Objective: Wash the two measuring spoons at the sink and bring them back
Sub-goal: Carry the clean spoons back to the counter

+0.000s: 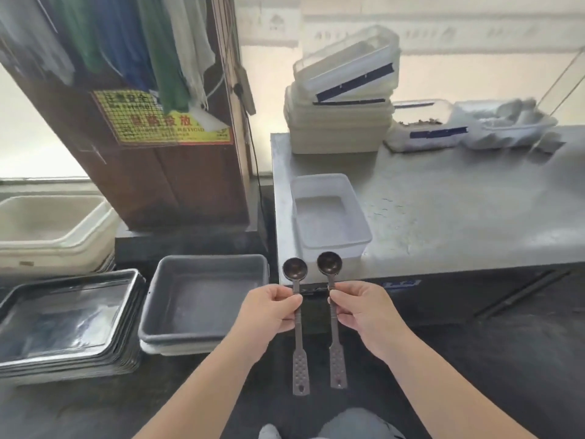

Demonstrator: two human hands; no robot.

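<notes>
Two dark brown long-handled measuring spoons are held upright side by side in front of me, bowls up. My left hand grips the left measuring spoon by the upper handle. My right hand pinches the right measuring spoon the same way. Both perforated handle ends hang below the hands. The spoons are just in front of the near left corner of a steel counter. No sink is in view.
A clear plastic tub sits on the counter's near left corner. Stacked white containers and more tubs stand at the back. Left of the counter are a grey bin, stacked black trays, a white tub and a wooden post.
</notes>
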